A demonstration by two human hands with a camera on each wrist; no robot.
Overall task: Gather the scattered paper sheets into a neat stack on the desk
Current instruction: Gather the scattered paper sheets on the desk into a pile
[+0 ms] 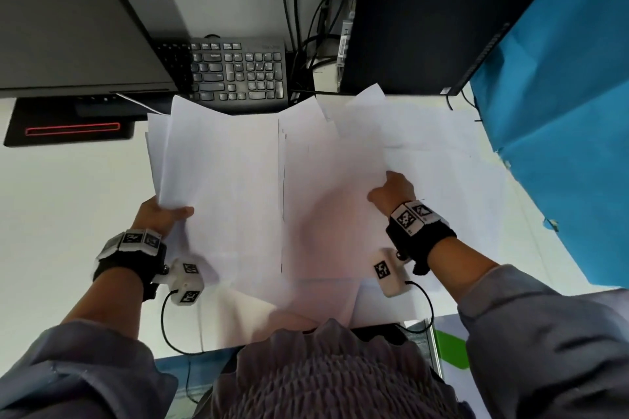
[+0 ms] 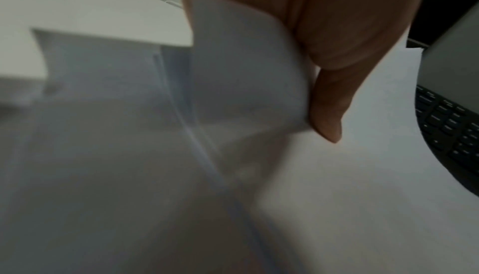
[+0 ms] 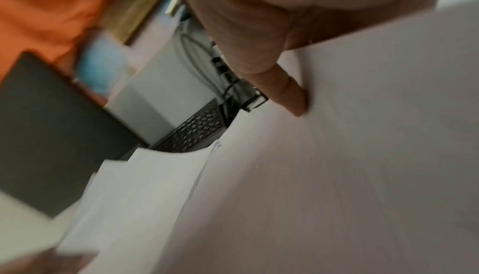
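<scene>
Head view looks down; both close wrist views share its keyboard [image 1: 238, 71].

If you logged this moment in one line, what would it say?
left hand: grips left paper bundle | right hand: holds right sheets | stack: not yet neat

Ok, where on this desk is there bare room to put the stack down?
Bare desk lies left of the paper sheets, between the left hand and the monitor base. The far edge is crowded by the keyboard, cables and computer tower; the blue cloth hems the right.
</scene>
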